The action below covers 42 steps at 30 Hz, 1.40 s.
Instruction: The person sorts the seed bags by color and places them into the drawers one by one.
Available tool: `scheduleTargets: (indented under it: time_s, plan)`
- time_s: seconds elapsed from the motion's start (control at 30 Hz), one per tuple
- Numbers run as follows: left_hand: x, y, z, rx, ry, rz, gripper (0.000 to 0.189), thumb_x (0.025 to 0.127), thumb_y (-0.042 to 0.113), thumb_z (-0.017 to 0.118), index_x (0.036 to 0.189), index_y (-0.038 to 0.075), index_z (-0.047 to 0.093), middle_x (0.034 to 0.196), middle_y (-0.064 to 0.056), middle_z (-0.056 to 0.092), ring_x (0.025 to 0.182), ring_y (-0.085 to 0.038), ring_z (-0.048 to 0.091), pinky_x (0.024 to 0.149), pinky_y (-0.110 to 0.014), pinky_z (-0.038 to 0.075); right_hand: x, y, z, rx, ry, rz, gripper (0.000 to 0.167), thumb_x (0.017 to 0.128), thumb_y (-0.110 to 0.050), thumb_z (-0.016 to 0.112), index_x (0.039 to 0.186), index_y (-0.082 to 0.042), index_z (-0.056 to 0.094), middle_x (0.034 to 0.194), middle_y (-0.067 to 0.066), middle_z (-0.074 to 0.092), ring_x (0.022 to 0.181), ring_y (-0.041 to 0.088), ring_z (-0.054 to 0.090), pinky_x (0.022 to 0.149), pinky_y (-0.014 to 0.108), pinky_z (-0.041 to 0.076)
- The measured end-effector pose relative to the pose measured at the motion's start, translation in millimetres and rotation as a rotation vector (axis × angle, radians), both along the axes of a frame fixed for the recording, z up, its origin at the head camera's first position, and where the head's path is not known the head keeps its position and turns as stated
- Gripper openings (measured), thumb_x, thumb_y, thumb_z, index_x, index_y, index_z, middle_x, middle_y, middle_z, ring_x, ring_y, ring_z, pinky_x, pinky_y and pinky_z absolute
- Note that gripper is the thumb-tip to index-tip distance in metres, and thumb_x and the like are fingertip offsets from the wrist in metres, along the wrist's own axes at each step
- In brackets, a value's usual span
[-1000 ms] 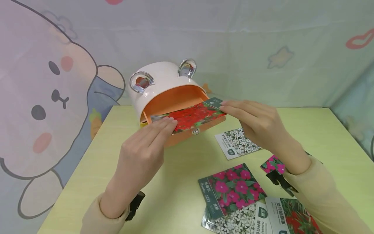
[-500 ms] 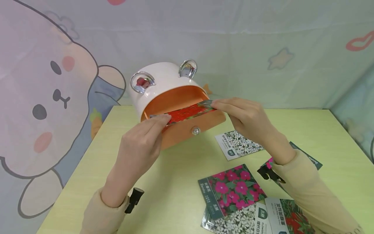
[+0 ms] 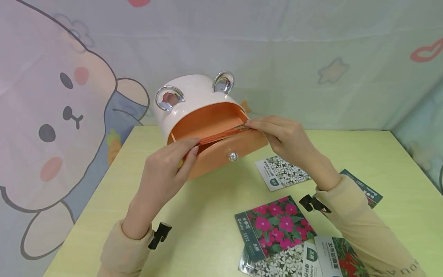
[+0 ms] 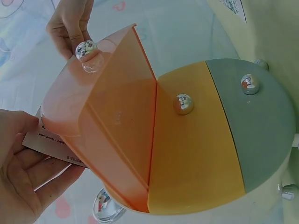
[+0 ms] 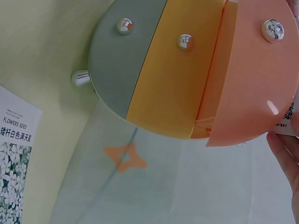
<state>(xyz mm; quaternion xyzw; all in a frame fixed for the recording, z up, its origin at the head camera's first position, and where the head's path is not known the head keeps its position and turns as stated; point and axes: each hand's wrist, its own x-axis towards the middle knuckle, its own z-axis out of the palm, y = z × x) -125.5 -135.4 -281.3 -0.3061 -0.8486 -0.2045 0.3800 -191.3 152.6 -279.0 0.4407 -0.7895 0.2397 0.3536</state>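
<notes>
A red-flower seed packet (image 3: 223, 135), seen almost edge-on in the head view, lies level at the mouth of the pulled-out orange drawer (image 3: 221, 161). My left hand (image 3: 162, 173) pinches its left end between thumb and fingers. The right hand (image 3: 290, 142) pinches its right end. From below, the left wrist view shows the packet's pale printed back (image 4: 56, 147) running behind the drawer front. In the right wrist view only a printed corner (image 5: 286, 127) shows beside the fingers. The drawer belongs to a white box (image 3: 194, 90) with two shiny round ears.
Beneath the orange drawer, the box has a yellow drawer (image 4: 187, 149) and a grey-green drawer (image 4: 252, 135), both closed. On the table lie a white-flower packet (image 3: 285, 171), a pink-flower packet (image 3: 277, 227) overlapping others, and another packet (image 3: 363, 188) partly under the right sleeve.
The packet has tilted from showing its red face to nearly edge-on, and has shifted slightly toward the drawer. Both hands have moved with it, the right one leftward.
</notes>
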Motion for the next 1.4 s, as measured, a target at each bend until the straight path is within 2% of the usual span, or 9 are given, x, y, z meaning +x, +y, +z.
scheduleTargets:
  time_s: [0.17,0.43,0.53,0.7,0.9,1.0,1.1,1.23,1.4]
  plan:
    - [-2.7,-2.0,-2.2,0.028,-0.076,-0.011,0.021,0.091,0.014,0.063,0.11,0.007,0.071,0.101,-0.007,0.075,0.089,-0.02,0.071,0.073,-0.037,0.058,-3.3,-0.8,-3.0,0.009,-0.06,-0.016,0.042,0.084,0.016,0.056,0.113,-0.009,0.071,0.109,0.008,0.073,0.103,0.026,0.069,0.088,0.041,0.056]
    - [-10.2,-5.9,-4.9,0.086,-0.173,-0.035,0.022,0.093,0.015,0.06,0.11,0.008,0.071,0.105,-0.008,0.074,0.091,-0.022,0.071,0.072,-0.036,0.057,-14.6,-3.0,-4.7,0.03,-0.151,-0.014,0.034,0.088,0.008,0.059,0.116,-0.008,0.069,0.114,0.008,0.072,0.11,0.028,0.066,0.093,0.042,0.054]
    - [-13.0,-7.0,-4.5,0.101,-0.21,-0.03,0.022,0.094,0.016,0.06,0.111,0.008,0.071,0.106,-0.008,0.074,0.091,-0.023,0.071,0.072,-0.037,0.057,-19.1,-3.2,-3.6,0.015,-0.229,-0.002,0.033,0.09,0.006,0.058,0.117,-0.009,0.069,0.116,0.008,0.071,0.113,0.029,0.065,0.095,0.043,0.053]
    - [-15.9,-9.1,-4.5,0.128,-0.266,-0.007,0.023,0.094,0.018,0.06,0.112,0.011,0.071,0.108,-0.007,0.074,0.092,-0.023,0.07,0.075,-0.038,0.056,-25.4,-3.5,-1.2,-0.033,-0.419,0.03,0.033,0.093,0.005,0.054,0.118,-0.011,0.069,0.122,0.008,0.069,0.12,0.027,0.061,0.099,0.043,0.051]
    - [-19.5,-10.3,-6.4,0.153,-0.285,-0.002,0.023,0.094,0.018,0.06,0.113,0.012,0.071,0.109,-0.007,0.073,0.093,-0.023,0.07,0.078,-0.039,0.055,-30.6,-3.5,0.6,-0.046,-0.569,0.048,0.034,0.096,0.001,0.05,0.121,-0.013,0.068,0.127,0.008,0.066,0.125,0.026,0.057,0.102,0.044,0.049]
    - [-21.7,-10.2,-8.0,0.161,-0.292,-0.012,0.024,0.093,0.017,0.061,0.114,0.011,0.071,0.111,-0.007,0.073,0.098,-0.024,0.07,0.083,-0.04,0.055,-34.8,-2.1,0.5,-0.082,-0.683,0.071,0.032,0.098,-0.002,0.049,0.121,-0.012,0.068,0.129,0.008,0.064,0.128,0.024,0.055,0.102,0.037,0.049]
    - [-24.0,-9.7,-9.3,0.164,-0.298,-0.019,0.024,0.092,0.017,0.062,0.114,0.011,0.071,0.113,-0.007,0.072,0.102,-0.024,0.069,0.088,-0.042,0.055,-40.2,0.0,-1.9,-0.131,-0.767,0.097,0.029,0.097,-0.004,0.05,0.12,-0.01,0.068,0.129,0.009,0.064,0.128,0.022,0.054,0.099,0.024,0.049]
    - [-25.8,-9.1,-10.0,0.164,-0.308,-0.02,0.024,0.092,0.016,0.062,0.114,0.011,0.071,0.114,-0.006,0.072,0.105,-0.024,0.068,0.09,-0.042,0.054,-44.4,1.0,-5.2,-0.169,-0.812,0.122,0.028,0.097,-0.003,0.052,0.118,-0.007,0.069,0.129,0.011,0.064,0.128,0.023,0.055,0.094,0.014,0.048]
    - [-26.0,-9.7,-10.9,0.161,-0.312,-0.012,0.024,0.092,0.014,0.062,0.114,0.011,0.071,0.115,-0.005,0.072,0.107,-0.023,0.068,0.091,-0.041,0.054,-48.2,-0.1,-8.2,-0.178,-0.827,0.148,0.028,0.096,-0.002,0.052,0.118,-0.006,0.069,0.131,0.012,0.062,0.131,0.023,0.051,0.094,0.013,0.048]
